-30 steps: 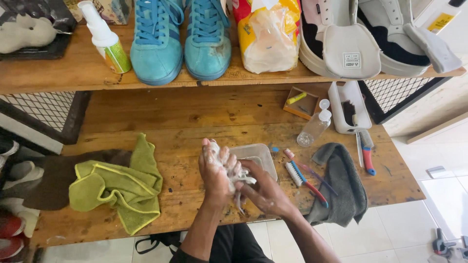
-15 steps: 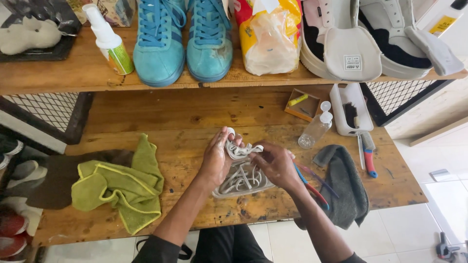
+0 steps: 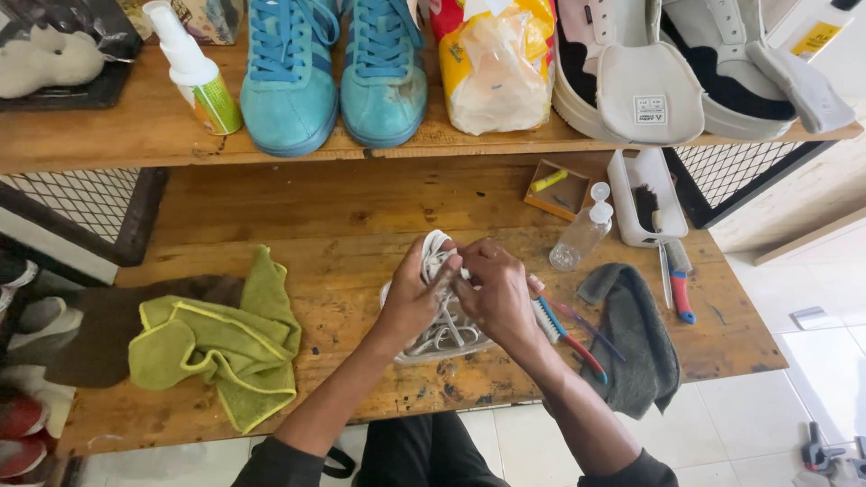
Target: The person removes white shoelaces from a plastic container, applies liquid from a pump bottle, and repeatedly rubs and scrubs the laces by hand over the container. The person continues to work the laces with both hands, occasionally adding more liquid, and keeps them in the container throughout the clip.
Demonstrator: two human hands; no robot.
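My left hand (image 3: pixel 413 293) and my right hand (image 3: pixel 494 289) are together over the middle of the wooden table (image 3: pixel 343 216), both gripping a bundle of white shoelaces (image 3: pixel 438 255). The laces hang down in loops onto a small grey cloth (image 3: pixel 437 343) lying under the hands. Fingers of both hands pinch the top of the bundle. Just right of my right hand lie a brush with a red and blue handle (image 3: pixel 566 334) and a thin purple stick (image 3: pixel 588 326).
A green cloth (image 3: pixel 221 343) lies left, a dark grey cloth (image 3: pixel 640 343) right. Behind are a clear bottle (image 3: pixel 582 236), a white tray with a brush (image 3: pixel 646 200), a small cardboard box (image 3: pixel 557 189). The shelf (image 3: pixel 117 122) carries blue sneakers (image 3: pixel 336 68), a spray bottle (image 3: pixel 194 68), a bag, white shoes.
My hands have risen from the table and drawn the laces up off the grey cloth. The bundle has shifted slightly toward the back, and the fingers now pinch its top.
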